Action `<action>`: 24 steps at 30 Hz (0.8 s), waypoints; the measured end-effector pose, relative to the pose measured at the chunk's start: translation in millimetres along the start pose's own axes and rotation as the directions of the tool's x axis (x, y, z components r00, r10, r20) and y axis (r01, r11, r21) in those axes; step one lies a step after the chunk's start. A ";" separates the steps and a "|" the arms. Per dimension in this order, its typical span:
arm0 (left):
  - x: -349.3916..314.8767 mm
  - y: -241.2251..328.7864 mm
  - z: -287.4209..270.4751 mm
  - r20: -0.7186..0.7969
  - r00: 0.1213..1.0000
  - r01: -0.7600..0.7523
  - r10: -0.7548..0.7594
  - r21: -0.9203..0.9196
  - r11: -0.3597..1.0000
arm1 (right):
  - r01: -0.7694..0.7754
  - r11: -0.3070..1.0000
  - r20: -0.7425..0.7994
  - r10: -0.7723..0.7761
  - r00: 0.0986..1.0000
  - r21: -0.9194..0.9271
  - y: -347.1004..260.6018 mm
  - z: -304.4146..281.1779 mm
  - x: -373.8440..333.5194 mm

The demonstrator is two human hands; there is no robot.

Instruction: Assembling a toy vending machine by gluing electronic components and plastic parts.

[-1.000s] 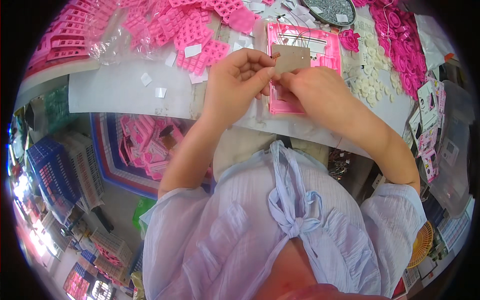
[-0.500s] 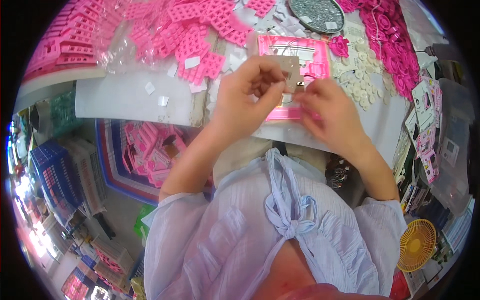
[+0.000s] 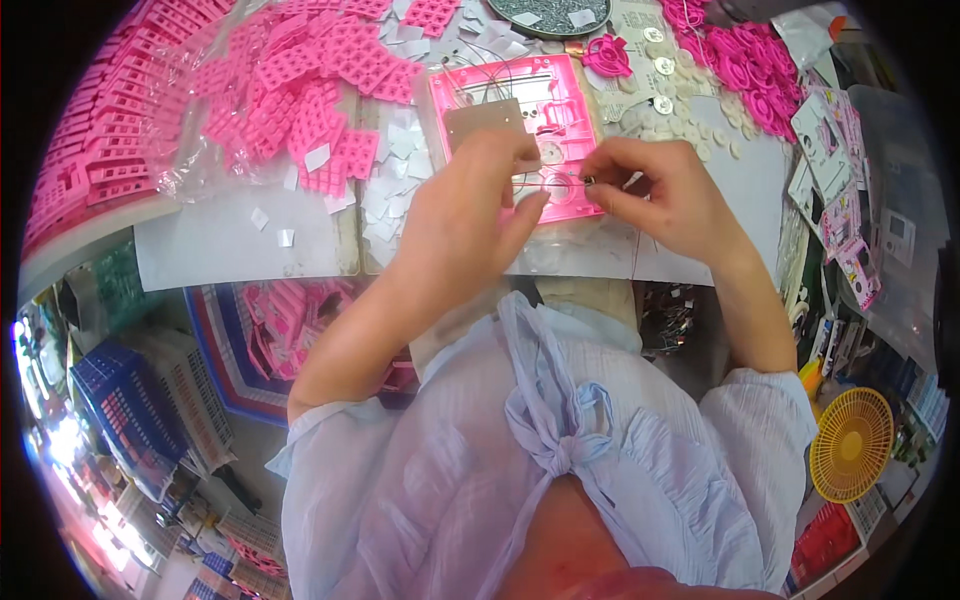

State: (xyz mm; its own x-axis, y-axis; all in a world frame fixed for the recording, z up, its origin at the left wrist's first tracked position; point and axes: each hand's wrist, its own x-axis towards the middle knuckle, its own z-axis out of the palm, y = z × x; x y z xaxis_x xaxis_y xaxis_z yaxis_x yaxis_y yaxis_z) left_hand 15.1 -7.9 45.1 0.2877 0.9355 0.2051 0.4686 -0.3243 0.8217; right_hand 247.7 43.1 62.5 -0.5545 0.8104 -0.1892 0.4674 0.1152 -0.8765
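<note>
A pink plastic casing (image 3: pixel 570 110) lies on the table with its inside facing up, thin wires and small parts in it. Over its left side is a flat brown-grey board (image 3: pixel 482 122). My left hand (image 3: pixel 465 200) has its fingers curled at the board's lower edge, thumb apart; part of the grip is hidden. Just to the right, my right hand (image 3: pixel 660 195) pinches a small dark metal part (image 3: pixel 589 181) between thumb and forefinger, over the casing's lower right. Thin reddish wires (image 3: pixel 540 184) stretch between the two hands.
Pink button sheets (image 3: pixel 300 95) are heaped at left, near white paper squares (image 3: pixel 395 190). White discs (image 3: pixel 690 120), magenta parts (image 3: pixel 750 70) and a round tray (image 3: pixel 550 15) lie farther back. A blue basket (image 3: pixel 225 350) of pink parts stands below the table's left edge.
The view has shifted, so the table sits further left. My hands have drawn apart; the board now lies lower over the casing, and the wires between my hands show.
</note>
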 end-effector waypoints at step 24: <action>-18.7 -28.6 33.4 0.113 0.971 -0.228 0.211 0.174 0.958 | 0.542 0.699 -0.028 -0.625 0.781 -0.467 52.4 21.2 -6.7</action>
State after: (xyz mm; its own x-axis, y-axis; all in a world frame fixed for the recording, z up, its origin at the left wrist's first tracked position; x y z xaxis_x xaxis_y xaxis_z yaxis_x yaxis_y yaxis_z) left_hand 24.2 -20.8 0.0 0.4722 0.8242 0.3124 0.5287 -0.5485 0.6478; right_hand 261.3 31.5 8.4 -0.7054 0.5767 0.4121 0.3472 0.7880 -0.5084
